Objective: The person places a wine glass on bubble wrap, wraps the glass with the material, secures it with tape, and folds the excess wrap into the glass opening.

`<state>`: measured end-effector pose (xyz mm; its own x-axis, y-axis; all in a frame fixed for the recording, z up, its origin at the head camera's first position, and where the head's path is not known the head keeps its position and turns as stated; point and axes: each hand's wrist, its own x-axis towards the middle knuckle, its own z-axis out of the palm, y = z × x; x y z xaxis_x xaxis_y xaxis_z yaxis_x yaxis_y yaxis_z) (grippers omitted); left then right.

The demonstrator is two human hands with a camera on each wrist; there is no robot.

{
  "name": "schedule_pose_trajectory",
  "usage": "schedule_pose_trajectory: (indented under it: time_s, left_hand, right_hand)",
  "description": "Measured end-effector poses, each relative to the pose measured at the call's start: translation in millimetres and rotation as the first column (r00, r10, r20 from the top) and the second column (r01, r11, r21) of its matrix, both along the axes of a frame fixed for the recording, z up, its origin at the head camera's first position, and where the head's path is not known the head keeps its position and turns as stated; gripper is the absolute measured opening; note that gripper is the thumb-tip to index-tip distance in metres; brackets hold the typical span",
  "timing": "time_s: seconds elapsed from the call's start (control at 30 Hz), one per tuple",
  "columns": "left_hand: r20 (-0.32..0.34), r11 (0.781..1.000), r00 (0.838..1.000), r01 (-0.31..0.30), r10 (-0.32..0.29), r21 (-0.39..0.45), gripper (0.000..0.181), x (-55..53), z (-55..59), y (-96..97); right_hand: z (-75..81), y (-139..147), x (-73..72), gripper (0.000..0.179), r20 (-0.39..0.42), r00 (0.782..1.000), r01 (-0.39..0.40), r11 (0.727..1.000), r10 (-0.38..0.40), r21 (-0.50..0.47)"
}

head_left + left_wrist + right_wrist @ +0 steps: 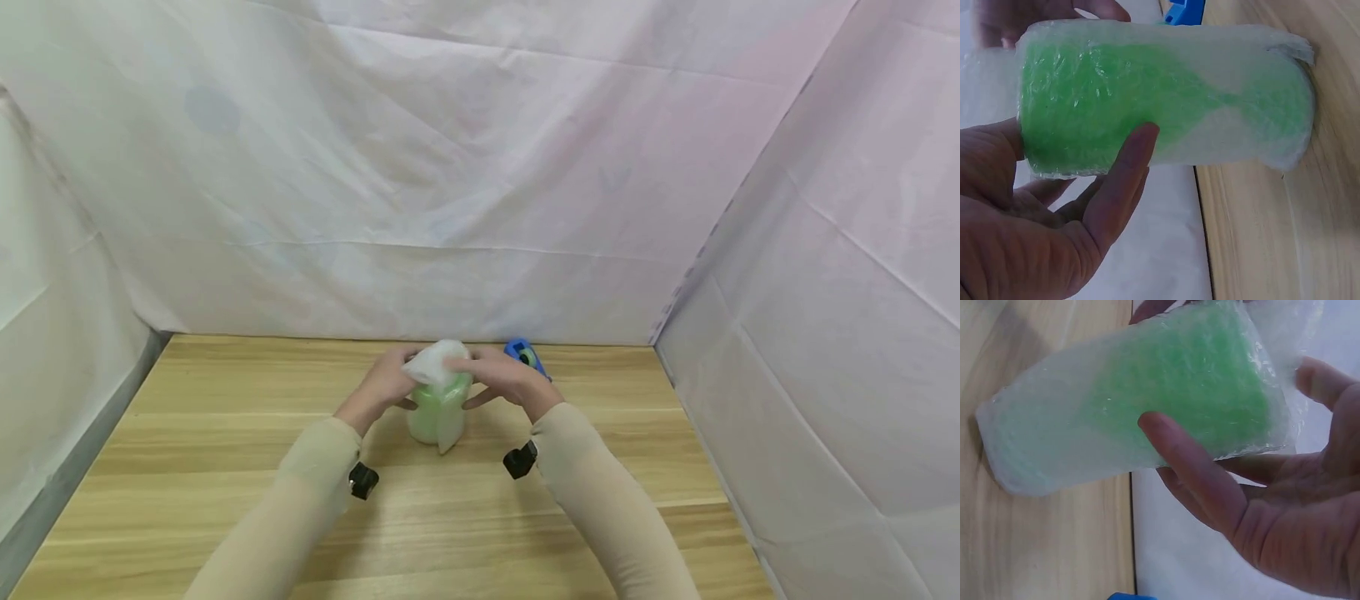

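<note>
An upright bubble-wrapped hourglass (437, 414) with green filling stands on the table between both hands. Its green narrows to a waist toward the lower end in the left wrist view. Loose wrap (437, 363) puffs up and folds over the top. My left hand (386, 379) holds the upper left side, one finger lying along the wrap (1129, 65). On the opposite side, my right hand (506, 375) holds the upper part, with a digit across the wrapped face (1197, 406) and another fingertip at the loose wrap on top. Fingers behind the hourglass are partly hidden.
A blue tape dispenser (525, 357) sits near the table's back edge, just behind my right wrist. The wooden table (247, 400) meets a pale cloth backdrop (405, 283), and more cloth hangs at the left and right sides.
</note>
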<state>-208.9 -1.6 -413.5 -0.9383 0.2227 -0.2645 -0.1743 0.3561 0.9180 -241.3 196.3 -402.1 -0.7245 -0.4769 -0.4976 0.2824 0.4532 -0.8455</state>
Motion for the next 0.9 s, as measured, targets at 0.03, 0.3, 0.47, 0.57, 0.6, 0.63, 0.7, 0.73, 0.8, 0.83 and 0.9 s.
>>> schedule_pose_trajectory:
  time_s: [0.03,0.3,0.47,0.57,0.6,0.63,0.7,0.73,0.8,0.83,0.9]
  left_hand:
    - [0.006,1.0,1.0,0.028,-0.028,0.011,0.046,-0.4,-0.9,-2.6]
    - [0.138,0.967,0.969,0.178,-0.204,0.183,0.048,-2.6,-3.8,-28.7]
    - [0.175,0.959,0.962,0.169,-0.211,0.225,0.045,-3.5,2.0,-34.7]
    - [0.156,0.97,0.966,0.183,-0.208,0.161,0.045,-3.7,5.8,-31.6]
    - [0.15,0.972,0.966,0.191,-0.211,0.138,0.045,-3.9,6.5,-30.3]
    - [0.142,0.972,0.966,0.2,-0.217,0.125,0.045,-4.3,6.8,-29.1]
    - [0.133,0.972,0.965,0.211,-0.224,0.107,0.045,-5.6,7.3,-26.2]
    - [0.129,0.972,0.966,0.213,-0.225,0.098,0.045,-6.2,7.6,-24.7]
    - [0.127,0.976,0.968,0.207,-0.215,0.073,0.045,-7.4,8.3,-21.0]
    - [0.124,0.978,0.971,0.2,-0.205,0.053,0.046,-7.8,9.0,-19.0]
    - [0.12,0.983,0.976,0.183,-0.182,0.006,0.046,-8.8,10.3,-15.2]
  right_hand:
    - [1.5,-1.8,-0.2,0.052,-0.004,1.0,0.002,1.0,-0.002,0.02]
    - [13.1,-11.7,-0.6,0.043,-0.021,0.999,-0.021,0.992,0.024,0.123]
    - [14.6,-13.4,0.6,0.038,-0.067,0.997,-0.016,0.984,0.028,0.179]
    - [14.5,-17.1,0.1,0.035,-0.088,0.995,-0.016,0.974,0.036,0.225]
    - [13.6,-18.2,-0.8,0.035,-0.092,0.995,-0.015,0.971,0.039,0.239]
    - [12.7,-19.4,-1.5,0.033,-0.101,0.994,-0.016,0.966,0.044,0.259]
    - [11.8,-22.8,-2.8,0.032,-0.123,0.991,-0.005,0.95,0.045,0.313]
    - [11.1,-25.0,-3.3,0.032,-0.146,0.988,0.0,0.937,0.054,0.348]
    - [9.8,-30.8,-4.3,0.034,-0.205,0.975,0.015,0.896,0.086,0.444]
    - [10.1,-34.7,-4.1,0.037,-0.235,0.966,0.028,0.868,0.104,0.496]
    - [10.2,-43.3,-3.8,0.042,-0.284,0.947,0.052,0.801,0.151,0.597]
